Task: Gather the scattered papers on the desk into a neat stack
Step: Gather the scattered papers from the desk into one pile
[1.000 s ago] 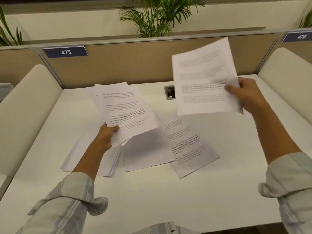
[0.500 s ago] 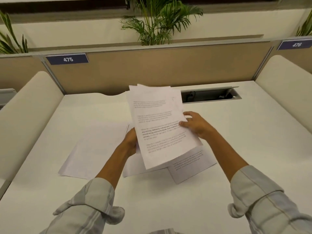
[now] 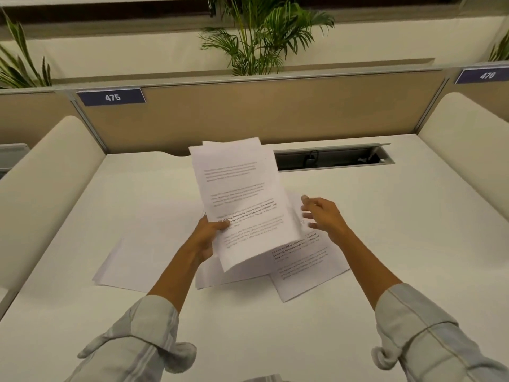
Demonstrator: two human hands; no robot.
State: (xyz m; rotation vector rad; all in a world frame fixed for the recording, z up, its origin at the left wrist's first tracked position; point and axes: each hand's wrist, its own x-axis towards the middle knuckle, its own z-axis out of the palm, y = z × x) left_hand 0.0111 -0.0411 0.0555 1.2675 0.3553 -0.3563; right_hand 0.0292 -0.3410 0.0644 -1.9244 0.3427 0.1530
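Note:
My left hand (image 3: 208, 236) grips a small sheaf of printed papers (image 3: 242, 197) by its lower left edge and holds it tilted above the white desk (image 3: 399, 244). My right hand (image 3: 322, 216) hovers just right of the sheaf with fingers spread, touching nothing that I can make out. Under the sheaf a printed sheet (image 3: 305, 266) lies askew on the desk, partly over a blank sheet (image 3: 220, 277). Further left lie blank white sheets (image 3: 132, 263), overlapping each other.
A tan partition (image 3: 275, 114) with label 475 (image 3: 111, 97) closes the desk's far side. An open cable slot (image 3: 333, 159) lies at the back right. Cream padded dividers (image 3: 46, 183) stand on both sides. A potted palm (image 3: 261, 37) rises behind the partition.
My right hand brought its sheet onto the papers in my left hand, then let go and drew away to the right. The sheaf now rests in my left hand alone.

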